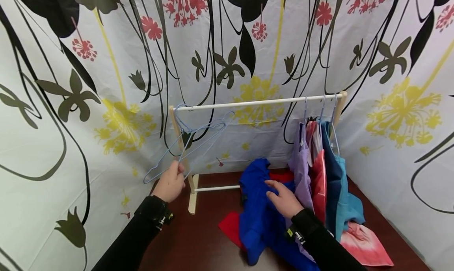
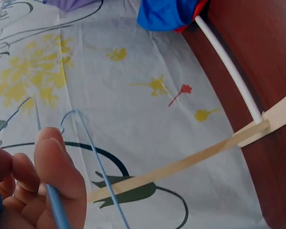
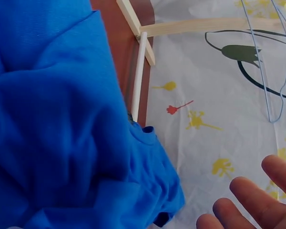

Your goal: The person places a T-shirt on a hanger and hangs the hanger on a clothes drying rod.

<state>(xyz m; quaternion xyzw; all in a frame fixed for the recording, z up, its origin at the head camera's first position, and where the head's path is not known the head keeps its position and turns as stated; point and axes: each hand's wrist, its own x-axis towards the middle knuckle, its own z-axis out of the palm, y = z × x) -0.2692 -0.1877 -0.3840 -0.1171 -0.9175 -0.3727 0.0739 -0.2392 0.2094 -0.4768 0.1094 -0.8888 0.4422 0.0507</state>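
The red garment (image 1: 232,227) lay mostly buried under the blue shirt (image 1: 259,208), only its edges showing. In the left wrist view the left hand (image 2: 28,191) ran off the frame, blurred. The right wrist view caught only the right hand's fingertips (image 3: 257,200).

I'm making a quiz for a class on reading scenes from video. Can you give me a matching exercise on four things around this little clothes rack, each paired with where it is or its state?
Things:
1. blue wire hanger
2. royal blue garment
3. lilac garment
4. left hand

Places or states:
A. hangs from the rack's rail, at its right end
B. pinches the hanger's lower wire
C. hooked at the rail's left end, tilted
D. heaped on the dark red surface under the right hand

Pairs: 1-C, 2-D, 3-A, 4-B
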